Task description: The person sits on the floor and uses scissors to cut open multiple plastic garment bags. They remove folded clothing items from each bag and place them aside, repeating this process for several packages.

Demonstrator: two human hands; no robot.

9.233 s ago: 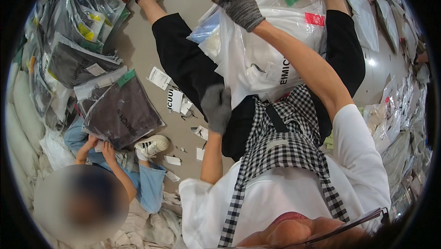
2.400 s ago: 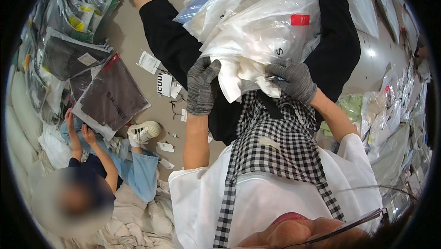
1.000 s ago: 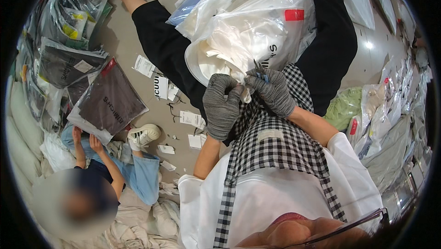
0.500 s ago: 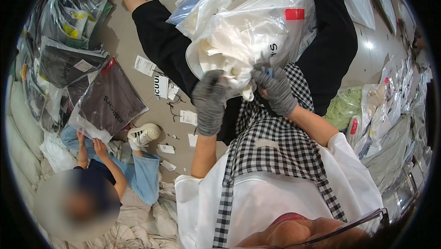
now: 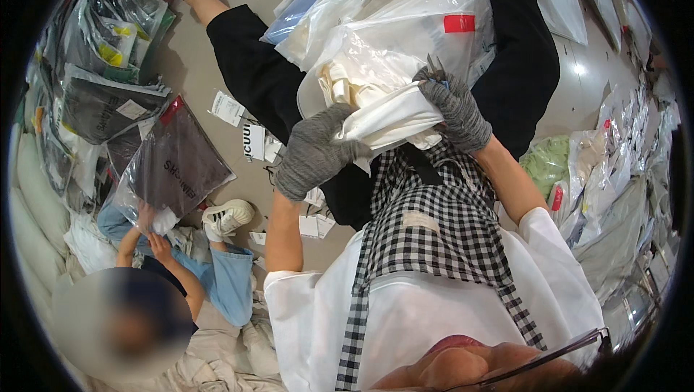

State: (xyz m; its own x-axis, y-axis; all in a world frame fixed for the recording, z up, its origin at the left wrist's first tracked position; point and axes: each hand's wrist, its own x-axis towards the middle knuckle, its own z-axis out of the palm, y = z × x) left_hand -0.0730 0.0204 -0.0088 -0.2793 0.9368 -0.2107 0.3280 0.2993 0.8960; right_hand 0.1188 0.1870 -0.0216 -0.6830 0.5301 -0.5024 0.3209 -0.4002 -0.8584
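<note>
Gloved fingers of the left hand (image 5: pixel 316 152) and right hand (image 5: pixel 457 112) clamp opposite ends of a white garment (image 5: pixel 394 119), some tips hidden in its folds; of the metal tool (image 5: pixel 432 65) in the right hand, only the blades show clearly. The garment sits before the checked apron (image 5: pixel 434 211), its far part hard to make out within a clear bag (image 5: pixel 426 41); a bagged blue piece (image 5: pixel 307 3) beyond is cut off above.

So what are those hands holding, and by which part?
The left fingers and right fingers hold white cloth by either end of a fold. The right fingers also hold a pointed metal tool, its handle hidden.
</note>
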